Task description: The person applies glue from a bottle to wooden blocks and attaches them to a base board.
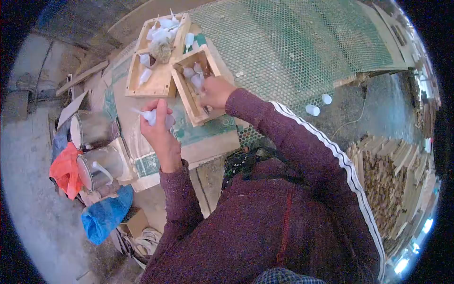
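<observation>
My left hand (161, 124) is closed around a small white squeeze bottle (150, 116), its thin nozzle pointing left. Beside it, my right hand (218, 92) reaches over the edge of a small wooden box (185, 97). The right fingers are curled down inside, so whatever they pinch cannot be made out. Several whitish bottles (195, 75) lie in that box, close to the fingertips. Behind it stands a larger divided wooden tray (158, 85), with a pile of white nozzle bottles (165, 29), a clump of fibrous material (161, 50) and a few loose bottles (144, 76).
Green mesh (293, 42) covers the table. Two white cylindrical pieces (312, 110) are near its right edge. At left are metal cans (101, 165), a red bag (66, 168) and a blue bag (108, 215). Stacked wood strips (392, 182) stand at right.
</observation>
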Tool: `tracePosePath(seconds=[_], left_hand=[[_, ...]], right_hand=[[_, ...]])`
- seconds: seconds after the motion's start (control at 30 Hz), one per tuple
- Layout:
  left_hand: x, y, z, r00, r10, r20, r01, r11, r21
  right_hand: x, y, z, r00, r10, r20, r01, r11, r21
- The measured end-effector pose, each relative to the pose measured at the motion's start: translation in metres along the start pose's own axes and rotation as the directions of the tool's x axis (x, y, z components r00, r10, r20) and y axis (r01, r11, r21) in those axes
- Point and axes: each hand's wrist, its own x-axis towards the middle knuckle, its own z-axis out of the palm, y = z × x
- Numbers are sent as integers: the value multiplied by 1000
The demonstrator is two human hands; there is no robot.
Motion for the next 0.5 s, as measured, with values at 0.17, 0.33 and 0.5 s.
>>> tracePosePath(seconds=[0.17, 0.33, 0.5], left_hand=[[-30, -1, 8, 999, 43, -23, -41, 997, 66], [-76, -12, 80, 931, -41, 362, -28, 982, 184], [-159, -46, 204, 626, -91, 775, -126, 968, 215]], right_hand=[[-53, 32, -23, 981, -126, -146, 150, 973, 174], [-185, 118, -55, 976, -25, -214, 101, 931, 350], [-345, 198, -70, 889, 287, -357, -94, 877, 471]])
